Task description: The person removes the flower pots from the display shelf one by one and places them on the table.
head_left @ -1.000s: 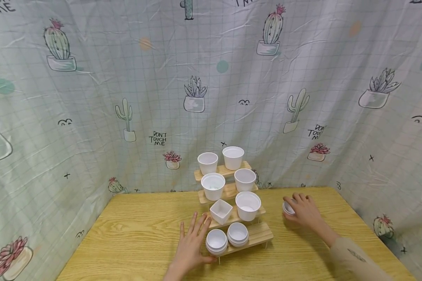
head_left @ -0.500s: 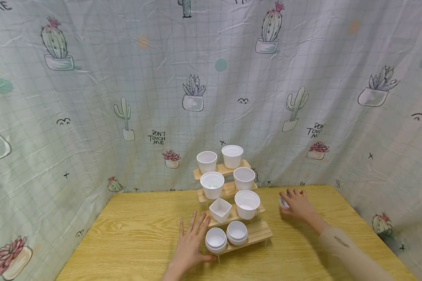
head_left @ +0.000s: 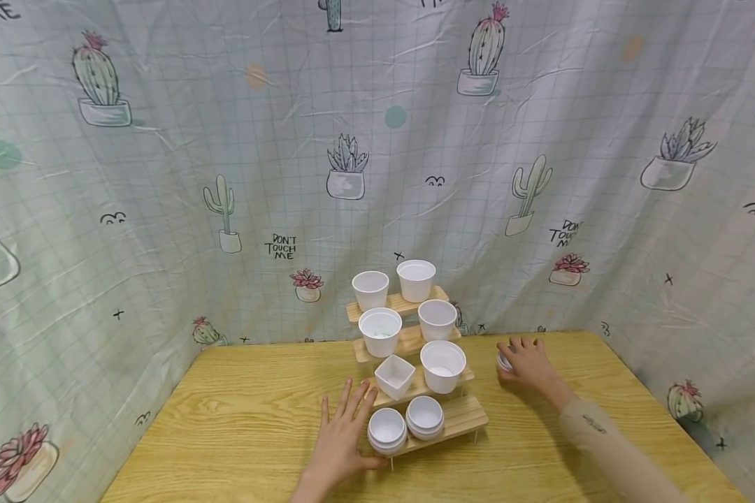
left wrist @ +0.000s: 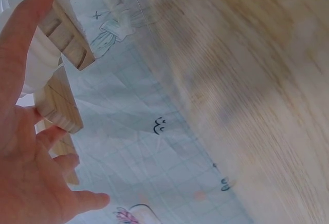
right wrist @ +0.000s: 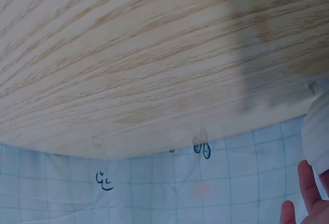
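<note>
A tiered wooden stand holds white pots in pairs, one pair on each step. On its lowest step are two short round pots, a left one and a right one. Above them sit a square pot and a larger round pot. My left hand spreads its fingers along the stand's left side; in the left wrist view, some fingers touch a step's end. Over the table to the right, my right hand grips a small white pot, mostly hidden beneath the fingers.
Higher on the stand stand several more round white pots, including one at the top left and one at the top right. A wood-grain table lies under everything. Behind and beside it hangs a cactus-print curtain.
My right hand has shifted left across the table with the small pot, closer to the stand. My left hand stays beside the stand, and the pots there have not moved.
</note>
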Action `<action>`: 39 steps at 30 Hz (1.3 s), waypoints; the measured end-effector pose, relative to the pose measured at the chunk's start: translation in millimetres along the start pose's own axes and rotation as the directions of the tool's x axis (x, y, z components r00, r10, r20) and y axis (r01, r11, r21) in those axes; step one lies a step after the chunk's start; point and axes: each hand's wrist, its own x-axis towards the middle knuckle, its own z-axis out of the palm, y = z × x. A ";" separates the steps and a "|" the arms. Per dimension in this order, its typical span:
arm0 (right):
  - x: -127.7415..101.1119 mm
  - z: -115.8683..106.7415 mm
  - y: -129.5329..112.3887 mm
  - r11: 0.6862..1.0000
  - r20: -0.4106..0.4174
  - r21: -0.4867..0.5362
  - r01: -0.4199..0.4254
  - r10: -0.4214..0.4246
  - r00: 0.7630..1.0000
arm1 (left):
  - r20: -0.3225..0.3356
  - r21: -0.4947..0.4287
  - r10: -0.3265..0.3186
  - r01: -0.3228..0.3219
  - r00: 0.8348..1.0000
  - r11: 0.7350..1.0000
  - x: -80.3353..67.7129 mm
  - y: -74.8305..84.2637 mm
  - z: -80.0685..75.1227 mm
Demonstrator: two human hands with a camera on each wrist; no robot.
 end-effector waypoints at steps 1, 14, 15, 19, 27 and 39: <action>0.2 0.6 0.2 1.000 0.003 0.000 0.000 0.000 1.000 | -0.002 0.001 0.001 -0.001 1.000 1.000 0.2 0.0 0.1; 1.5 8.2 0.4 1.000 -0.003 0.025 -0.014 0.014 1.000 | 0.003 -0.007 -0.009 0.009 1.000 1.000 0.8 0.7 -0.8; 1.9 8.9 0.1 1.000 0.000 0.022 -0.015 0.015 1.000 | 0.003 -0.008 -0.009 0.009 1.000 1.000 0.7 0.9 -1.0; 3.5 10.6 -1.3 0.999 0.028 0.030 -0.029 0.028 0.999 | 0.007 -0.013 -0.010 0.010 1.000 1.000 0.3 1.3 -2.0; 2.5 13.1 -1.7 0.999 0.045 0.019 -0.048 0.047 0.998 | 0.014 -0.011 -0.014 0.014 1.000 1.000 -0.5 1.2 -1.8; -1.5 10.1 -1.6 0.999 0.023 0.033 -0.042 0.042 0.999 | 0.010 -0.012 -0.015 0.015 1.000 1.000 -0.6 1.8 -0.9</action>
